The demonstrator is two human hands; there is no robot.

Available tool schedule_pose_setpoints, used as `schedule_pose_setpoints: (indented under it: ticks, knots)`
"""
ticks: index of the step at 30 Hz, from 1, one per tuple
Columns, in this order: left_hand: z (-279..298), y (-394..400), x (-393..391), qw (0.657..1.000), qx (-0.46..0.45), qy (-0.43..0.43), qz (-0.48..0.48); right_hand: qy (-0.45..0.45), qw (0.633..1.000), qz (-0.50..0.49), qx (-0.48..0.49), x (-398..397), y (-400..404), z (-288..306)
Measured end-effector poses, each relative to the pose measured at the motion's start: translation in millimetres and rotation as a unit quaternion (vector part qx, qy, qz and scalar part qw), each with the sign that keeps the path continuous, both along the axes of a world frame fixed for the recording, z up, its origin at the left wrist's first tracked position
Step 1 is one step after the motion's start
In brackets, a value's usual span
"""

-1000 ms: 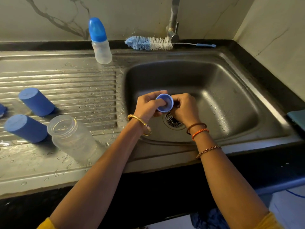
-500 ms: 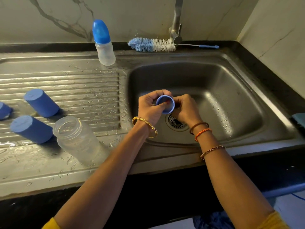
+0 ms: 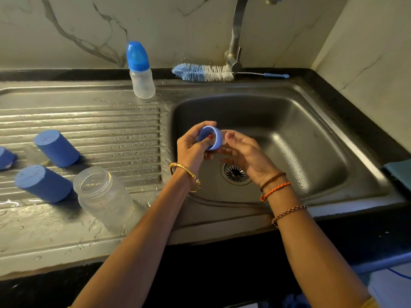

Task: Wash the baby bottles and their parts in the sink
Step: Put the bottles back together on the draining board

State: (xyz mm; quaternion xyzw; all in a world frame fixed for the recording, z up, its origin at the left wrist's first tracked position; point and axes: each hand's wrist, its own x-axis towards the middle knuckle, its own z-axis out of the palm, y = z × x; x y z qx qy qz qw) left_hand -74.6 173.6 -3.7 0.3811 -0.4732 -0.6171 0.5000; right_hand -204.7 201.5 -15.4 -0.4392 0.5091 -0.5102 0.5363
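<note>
Over the steel sink (image 3: 311, 152), my left hand (image 3: 191, 150) grips a blue bottle collar ring (image 3: 216, 138), thumb inside its opening. My right hand (image 3: 246, 156) sits just right of the ring with its palm showing and fingers loosely extended, fingertips touching the ring's side and underside. A clear uncapped bottle (image 3: 104, 196) stands on the wet drainboard. Two blue caps (image 3: 56, 148) (image 3: 42, 183) stand left of it. A third blue piece (image 3: 5, 157) is cut off by the left edge. A small capped bottle (image 3: 141, 72) stands at the back.
A blue and white bottle brush (image 3: 202, 73) lies behind the basin beside the tap (image 3: 236, 41), which is not running. The drain (image 3: 234, 173) lies below my hands. A teal object (image 3: 400, 174) sits on the dark counter at the right edge.
My right hand has loosened from a curled grip on the ring to an opened palm. The ring has turned so that its opening faces left, staying in my left hand.
</note>
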Motion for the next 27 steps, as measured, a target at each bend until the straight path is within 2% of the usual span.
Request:
schedule_pose_setpoints:
  ticks: [4, 9, 12, 16, 18, 19, 20, 21, 22, 23, 24, 25, 27]
  knots:
    - [3, 10, -2, 1.0, -0.002, 0.001, -0.011, -0.061, 0.998, -0.003, -0.024, 2, 7, 0]
    - [15, 24, -9, 0.997, 0.055, -0.038, 0.027, -0.068, 0.996, -0.057, -0.028, 3, 30, 11]
    - [26, 30, -7, 0.997, 0.032, -0.07, 0.014, -0.075, 0.995, -0.053, -0.044, 2, 41, 24]
    - [47, 41, 4, 0.997, 0.003, -0.072, 0.01, -0.028, 0.995, -0.072, -0.061, -3, 55, 54]
    - [53, 45, 13, 0.996, -0.019, -0.075, 0.035, -0.092, 0.988, -0.081, -0.098, -12, 60, 63]
    - [54, 48, 17, 0.994, -0.035, -0.091, 0.04, -0.081, 0.986, -0.107, -0.098, -14, 63, 64]
    - [56, 51, 21, 0.991, -0.052, -0.119, 0.034, -0.04, 0.987, -0.138, -0.074, -14, 65, 61]
    - [56, 54, 24, 0.985, -0.068, -0.155, 0.021, 0.071, 0.983, -0.165, -0.026, -10, 66, 58]
    - [57, 58, 25, 0.977, -0.087, -0.193, 0.006, 0.222, 0.958, -0.176, 0.039, -3, 63, 53]
    - [58, 62, 28, 0.967, -0.111, -0.231, 0.001, 0.372, 0.903, -0.209, 0.057, 2, 63, 43]
    - [60, 65, 29, 0.955, -0.14, -0.263, 0.007, 0.451, 0.863, -0.223, 0.032, 8, 63, 37]
    - [62, 68, 33, 0.942, -0.173, -0.285, 0.027, 0.466, 0.857, -0.22, -0.006, 16, 63, 35]
    - [68, 72, 42, 0.918, -0.246, -0.301, 0.077, 0.391, 0.895, -0.209, -0.055, 28, 62, 41]
